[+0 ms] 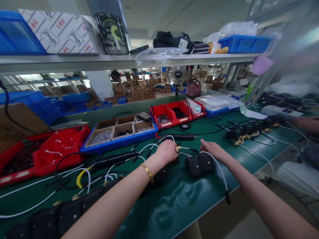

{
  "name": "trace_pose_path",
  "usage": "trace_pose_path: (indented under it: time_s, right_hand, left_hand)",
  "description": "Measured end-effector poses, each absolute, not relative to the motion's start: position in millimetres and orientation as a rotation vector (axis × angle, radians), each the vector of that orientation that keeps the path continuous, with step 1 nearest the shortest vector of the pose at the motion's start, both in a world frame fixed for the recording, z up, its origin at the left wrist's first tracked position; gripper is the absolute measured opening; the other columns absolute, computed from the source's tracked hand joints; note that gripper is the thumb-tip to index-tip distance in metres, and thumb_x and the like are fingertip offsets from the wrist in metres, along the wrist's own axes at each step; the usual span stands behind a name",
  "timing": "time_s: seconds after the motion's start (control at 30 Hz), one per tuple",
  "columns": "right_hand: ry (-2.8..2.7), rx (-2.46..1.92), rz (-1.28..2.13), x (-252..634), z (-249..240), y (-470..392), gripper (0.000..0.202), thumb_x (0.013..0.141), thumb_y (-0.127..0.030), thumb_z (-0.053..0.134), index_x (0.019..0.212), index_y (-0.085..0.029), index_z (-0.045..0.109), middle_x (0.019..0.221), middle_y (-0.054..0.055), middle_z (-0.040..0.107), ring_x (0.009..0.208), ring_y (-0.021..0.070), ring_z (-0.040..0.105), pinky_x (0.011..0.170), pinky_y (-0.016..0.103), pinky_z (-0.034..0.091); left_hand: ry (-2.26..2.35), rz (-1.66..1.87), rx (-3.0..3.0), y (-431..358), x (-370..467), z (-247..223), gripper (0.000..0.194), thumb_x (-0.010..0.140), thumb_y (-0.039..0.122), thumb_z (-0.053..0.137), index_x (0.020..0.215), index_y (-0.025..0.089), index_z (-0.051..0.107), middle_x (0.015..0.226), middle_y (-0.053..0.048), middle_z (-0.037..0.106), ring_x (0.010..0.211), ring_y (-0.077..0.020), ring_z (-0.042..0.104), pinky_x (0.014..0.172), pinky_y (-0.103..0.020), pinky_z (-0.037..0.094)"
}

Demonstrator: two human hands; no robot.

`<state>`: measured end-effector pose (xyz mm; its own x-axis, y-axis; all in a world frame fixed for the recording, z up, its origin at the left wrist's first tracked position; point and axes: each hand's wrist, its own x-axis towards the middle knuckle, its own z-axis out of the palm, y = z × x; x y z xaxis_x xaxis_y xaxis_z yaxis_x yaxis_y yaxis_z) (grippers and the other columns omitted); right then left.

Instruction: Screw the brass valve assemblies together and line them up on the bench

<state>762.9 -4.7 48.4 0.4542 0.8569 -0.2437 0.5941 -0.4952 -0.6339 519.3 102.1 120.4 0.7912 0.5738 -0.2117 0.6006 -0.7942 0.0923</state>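
Observation:
My left hand [167, 151], with a gold bangle at the wrist, is closed around a black boxy unit [176, 160] that it mostly covers. A brass fitting [177, 149] pokes out beside its fingers, and a white cable with a black end runs from there to the right. Just right of it, my right hand [211, 148] has its fingers drawn together at a white cable [220, 166]. That cable arcs down to a black plug [227, 197] near the table edge. Between and below the hands, two black units [196, 165] lie side by side on the green table [169, 205].
A row of black units [50, 219] lines the near left, another row [254, 127] the right. Behind are a screwdriver-like black tool [179, 136], a blue tray of small parts [119, 142] and red bins [161, 114]. A co-worker's hand [305, 123] shows far right. A shelf [112, 61] spans above.

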Motion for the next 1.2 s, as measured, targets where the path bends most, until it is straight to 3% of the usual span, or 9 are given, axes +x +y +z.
trace_pose_path:
  time_s: [0.23,0.47,0.93,1.1,1.13,1.2]
  right_hand:
    - [-1.114,-2.105,0.757,759.3,48.6,-31.1,0.032,0.1,-0.045,0.061,0.115,-0.016,0.066,0.113,0.006,0.067,0.098,0.021,0.067,0.086,0.04,0.059]
    - [-1.056,-2.066,0.722,755.5,40.1,-32.1,0.033,0.1,-0.045,0.062,0.116,-0.016,0.065,0.114,0.006,0.067,0.098,0.0215,0.067,0.086,0.04,0.059]
    - [-0.873,-2.034,0.601,727.4,15.1,-2.3,0.032,0.1,-0.043,0.062,0.118,-0.017,0.065,0.118,0.007,0.066,0.1,0.0219,0.067,0.087,0.041,0.059]
    - [-0.872,-1.979,0.667,727.5,22.1,-22.2,0.032,0.101,-0.044,0.061,0.117,-0.017,0.065,0.115,0.007,0.067,0.097,0.0201,0.067,0.085,0.039,0.059]
    - [-0.881,-1.979,0.666,727.1,22.6,-30.6,0.031,0.101,-0.044,0.06,0.117,-0.017,0.065,0.114,0.007,0.067,0.096,0.0197,0.067,0.084,0.039,0.059]
    - [-0.917,-1.99,0.644,723.7,20.7,-46.3,0.032,0.102,-0.045,0.058,0.117,-0.017,0.065,0.113,0.007,0.067,0.094,0.0189,0.067,0.083,0.038,0.06]
  left_hand:
    - [0.695,-0.584,2.679,104.5,519.2,138.4,0.031,0.087,0.046,0.069,0.093,0.017,0.075,0.101,-0.008,0.076,0.099,-0.0245,0.07,0.09,-0.035,0.053]
    - [0.548,-0.615,2.582,127.9,516.5,123.1,0.035,0.099,0.043,0.058,0.12,0.016,0.065,0.121,-0.008,0.068,0.109,-0.0222,0.066,0.098,-0.046,0.054]
    - [0.643,-0.384,2.629,143.0,504.6,92.1,0.035,0.098,0.039,0.062,0.127,0.019,0.063,0.134,-0.01,0.062,0.12,-0.0245,0.062,0.104,-0.05,0.052]
    - [0.732,-0.192,2.625,122.5,480.2,115.4,0.042,0.105,0.045,0.039,0.13,0.022,0.065,0.136,-0.009,0.066,0.124,-0.024,0.062,0.11,-0.039,0.046]
    - [0.734,-0.162,2.624,115.0,473.0,119.0,0.045,0.103,0.051,0.041,0.129,0.024,0.066,0.134,-0.008,0.068,0.123,-0.0249,0.063,0.108,-0.038,0.047]
    - [0.741,-0.125,2.62,98.7,459.3,121.9,0.053,0.089,0.061,0.063,0.13,0.027,0.065,0.132,-0.006,0.069,0.122,-0.0281,0.063,0.105,-0.039,0.049]
